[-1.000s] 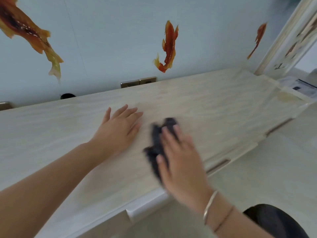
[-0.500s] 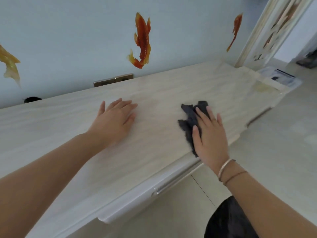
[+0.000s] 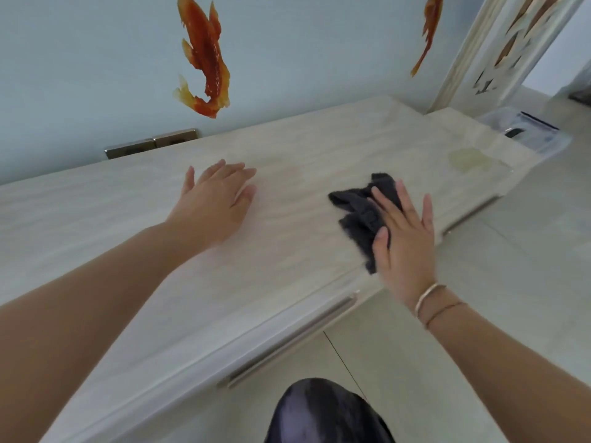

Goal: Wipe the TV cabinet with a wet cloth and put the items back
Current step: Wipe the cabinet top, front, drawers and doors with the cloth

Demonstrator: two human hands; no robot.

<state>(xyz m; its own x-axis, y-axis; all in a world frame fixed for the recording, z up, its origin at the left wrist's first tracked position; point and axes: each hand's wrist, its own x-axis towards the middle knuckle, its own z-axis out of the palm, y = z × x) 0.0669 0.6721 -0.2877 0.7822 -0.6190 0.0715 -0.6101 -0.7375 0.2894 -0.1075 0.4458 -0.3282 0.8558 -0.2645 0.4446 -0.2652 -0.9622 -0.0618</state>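
Hands at work on a long, pale wood-grain cabinet top point(image 3: 287, 251) that runs from the lower left to the upper right, seen from above by the person wiping it. The right hand point(image 3: 404, 241) lies flat on a dark grey cloth point(image 3: 358, 212), fingers straight and spread, thumb resting on the near edge of the cloth; it presses the cloth down and does not clutch it. The cloth is bunched and creased, and sits on the cabinet top close to the front edge, toward the right half of the surface. Two thin bracelets point(image 3: 431, 300) circle the right wrist.

The left hand point(image 3: 214, 203) rests palm down on the bare cabinet top, well apart from the cloth, fingers straight and close together, holding nothing.

A faint yellowish stain point(image 3: 468, 159) marks the surface near the far right end. Long metal handles point(image 3: 287, 340) run along the cabinet front below the edge. Behind the cabinet, a light blue wall carries an orange fish decoration point(image 3: 204, 55) and a second, smaller fish point(image 3: 427, 30) to the right. Two metal socket plates point(image 3: 152, 143) sit on the wall just above the cabinet top. A clear plastic box point(image 3: 524, 131) stands beyond the right end. A dark-clothed knee point(image 3: 323, 414) shows at the bottom.
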